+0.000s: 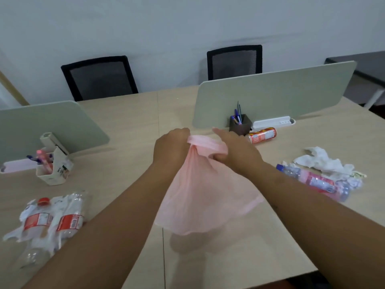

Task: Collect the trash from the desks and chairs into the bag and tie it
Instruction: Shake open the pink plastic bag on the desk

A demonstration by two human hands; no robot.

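A thin pink plastic bag hangs above the middle of the wooden desk. My left hand and my right hand both grip its bunched top edge. Two clear bottles with red labels lie at the front left among crumpled wrappers. At the right lie a bottle with a pink label and crumpled white tissue. A red can lies on its side behind my right hand.
Grey divider panels stand at the left and right. A white pen holder and a dark pen cup sit by them. A white power strip lies beside the cup. Two black mesh chairs stand behind the desk.
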